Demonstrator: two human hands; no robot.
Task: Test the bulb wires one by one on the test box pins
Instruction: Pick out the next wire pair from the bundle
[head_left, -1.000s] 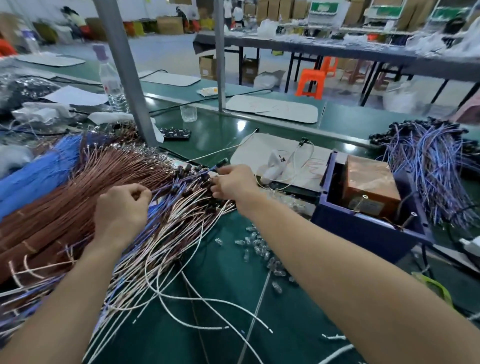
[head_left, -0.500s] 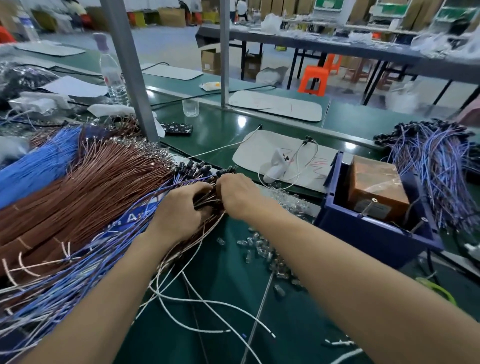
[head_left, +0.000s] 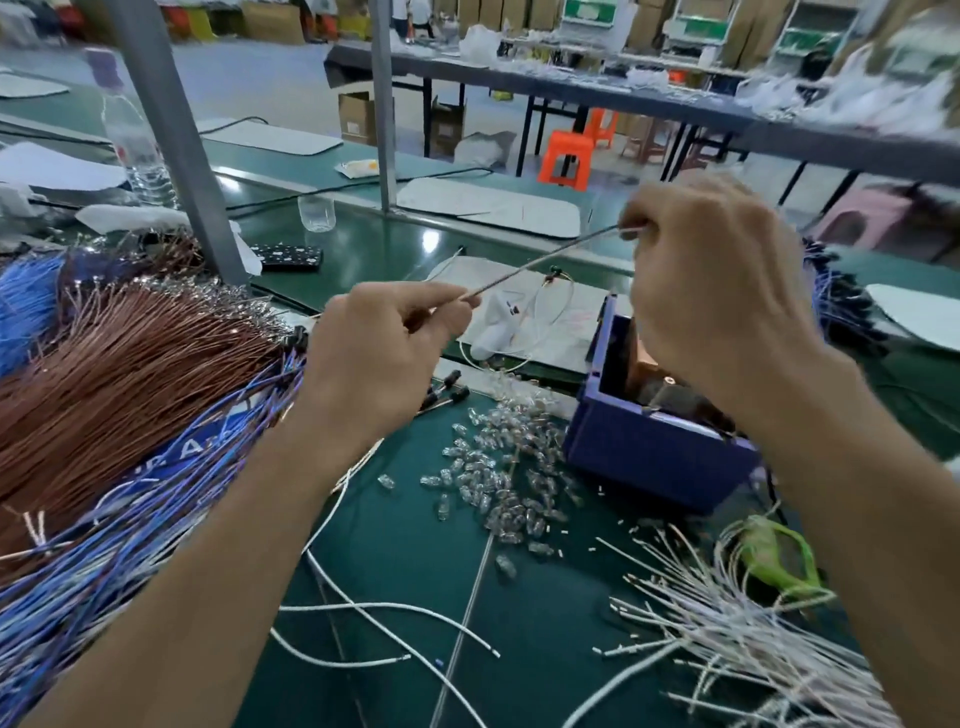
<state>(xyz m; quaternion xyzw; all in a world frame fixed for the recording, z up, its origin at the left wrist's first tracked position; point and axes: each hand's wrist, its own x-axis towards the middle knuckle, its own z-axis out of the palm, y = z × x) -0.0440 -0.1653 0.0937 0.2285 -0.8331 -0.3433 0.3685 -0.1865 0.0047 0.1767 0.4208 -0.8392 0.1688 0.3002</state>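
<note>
Far left, on the counter (head_left: 519, 623): thick fan of brown wires (head_left: 130, 374), blue-violet wires (head_left: 130, 519) lying over its near edge. Water bottle (head_left: 132, 150) stands behind, beside a grey post.

Left hand (head_left: 384, 358): raised above the wire pile, fingers curled, thumb and forefinger pinching the lower end of one bulb wire (head_left: 545, 260).

Bulb wire: thin, pulled straight between both hands, clear of the counter, sloping up toward the right.

Centre, below the wire: scatter of small clear bulbs (head_left: 498, 478) on the green surface, just beside the test box; loose white wires (head_left: 389, 608) nearer the camera.

Test box (head_left: 649, 457): blue, open-topped, on the counter right of centre, partly hidden by the right wrist. Pins not clear enough to make out.

Right hand (head_left: 717, 291): held high above the box, fingers curled, fingertips pinching the upper end of the same wire.

Lower right: heap of white wires (head_left: 753, 639).
</note>
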